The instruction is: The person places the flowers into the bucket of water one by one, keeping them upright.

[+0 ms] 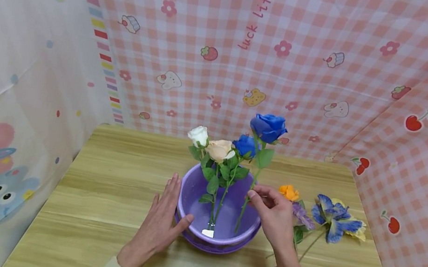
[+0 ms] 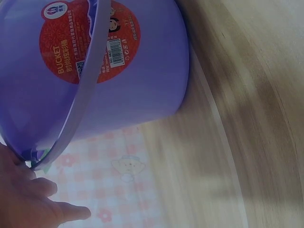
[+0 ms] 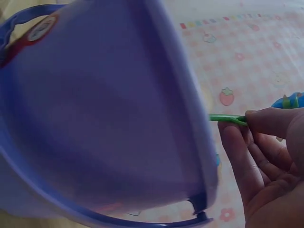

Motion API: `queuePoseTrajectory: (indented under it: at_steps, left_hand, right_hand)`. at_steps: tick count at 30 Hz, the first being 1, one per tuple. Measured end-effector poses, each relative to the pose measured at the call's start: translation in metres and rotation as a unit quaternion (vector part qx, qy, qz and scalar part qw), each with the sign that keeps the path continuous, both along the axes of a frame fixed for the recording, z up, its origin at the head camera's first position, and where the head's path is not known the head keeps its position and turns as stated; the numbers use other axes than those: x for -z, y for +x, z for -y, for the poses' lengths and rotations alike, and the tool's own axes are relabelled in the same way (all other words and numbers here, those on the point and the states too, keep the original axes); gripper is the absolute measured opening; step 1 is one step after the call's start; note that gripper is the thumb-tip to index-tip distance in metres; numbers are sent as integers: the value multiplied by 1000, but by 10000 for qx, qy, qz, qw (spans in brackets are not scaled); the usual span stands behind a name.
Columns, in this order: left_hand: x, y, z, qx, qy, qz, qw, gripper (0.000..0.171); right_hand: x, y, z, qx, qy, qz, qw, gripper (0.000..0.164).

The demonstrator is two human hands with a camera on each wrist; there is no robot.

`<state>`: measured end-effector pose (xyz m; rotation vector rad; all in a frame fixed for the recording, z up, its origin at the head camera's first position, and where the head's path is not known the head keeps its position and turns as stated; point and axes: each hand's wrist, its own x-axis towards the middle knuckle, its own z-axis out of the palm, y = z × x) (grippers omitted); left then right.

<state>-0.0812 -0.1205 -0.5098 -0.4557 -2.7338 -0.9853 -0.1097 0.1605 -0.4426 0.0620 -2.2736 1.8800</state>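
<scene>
A purple bucket (image 1: 195, 215) stands on the table. Inside it are a white rose (image 1: 198, 135), a peach rose (image 1: 219, 150) and a shorter blue rose (image 1: 245, 146). With thumb and fingertips, my right hand (image 1: 274, 214) pinches the green stem of a taller blue rose (image 1: 268, 128), whose lower end is inside the bucket. The right wrist view shows that green stem (image 3: 225, 117) between thumb and finger at the rim. My left hand (image 1: 158, 221) rests against the bucket's left side, fingers straight. A red label (image 2: 61, 42) and the hanging handle (image 2: 88, 90) show in the left wrist view.
To the right on the wooden table (image 1: 101, 195) lie an orange flower (image 1: 289, 192), a purple flower (image 1: 303, 216) and a blue-and-yellow flower (image 1: 336, 219). A pink checked cloth (image 1: 228, 74) hangs behind the table, with more printed cloth at both sides.
</scene>
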Motion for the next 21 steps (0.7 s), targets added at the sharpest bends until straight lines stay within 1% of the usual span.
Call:
queuePoseTrajectory:
  at_steps: [5, 10, 17, 21]
  left_hand:
    - [0, 0, 0, 3, 3, 8, 10000, 91]
    - [-1, 0, 0, 8, -7, 61, 10000, 91]
    - [-1, 0, 0, 3, -3, 112, 9999, 92]
    - [0, 0, -1, -1, 11, 49, 10000, 91]
  right_hand:
    - [6, -1, 5, 2, 431, 140, 9990, 13]
    - [6, -1, 9, -28, 742, 198, 9970, 12]
    - [7, -1, 12, 59, 1023, 93, 9947, 11]
    - [8, -2, 15, -51, 1073, -114, 9941, 9]
